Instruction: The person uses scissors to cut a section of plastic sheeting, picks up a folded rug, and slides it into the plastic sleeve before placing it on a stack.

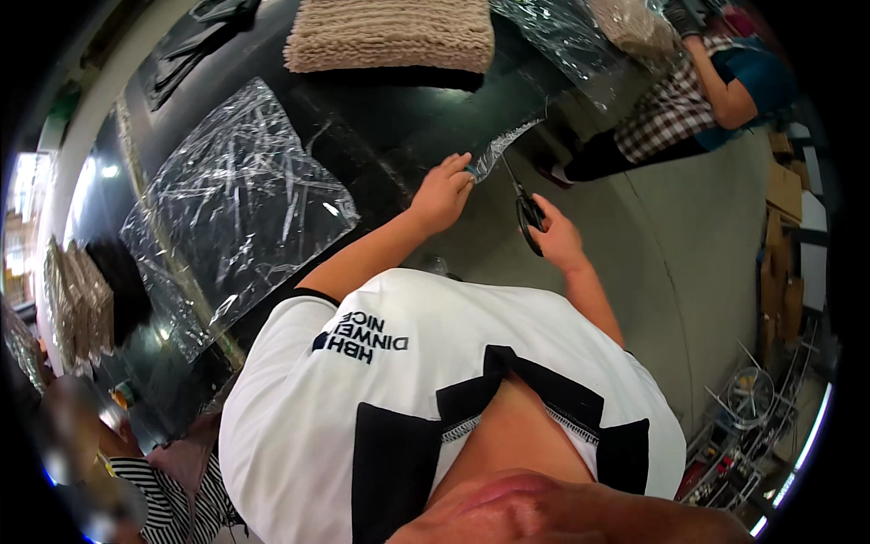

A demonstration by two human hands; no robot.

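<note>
My left hand (442,193) is closed at the table's edge, pinching a narrow crumpled strip of clear plastic film (497,152). A small teal bit shows by its fingertips, too small to name. My right hand (559,238) grips a pair of black-handled scissors (528,218), its fingers at the handle loops. The blades point away from me, beside the film strip; whether they touch it I cannot tell. Left of my left hand, a large wrinkled sheet of clear plastic (258,195) lies on the dark table (362,127). Beyond my hands sits a folded beige shaggy mat (390,36).
At the far right a co-worker in a checked apron (666,113) handles a plastic-wrapped beige bundle (632,27). More wrapped bundles (80,299) stand at the left. Another person in stripes (172,490) is at lower left. Cardboard (784,190) and a metal rack (752,435) line the right.
</note>
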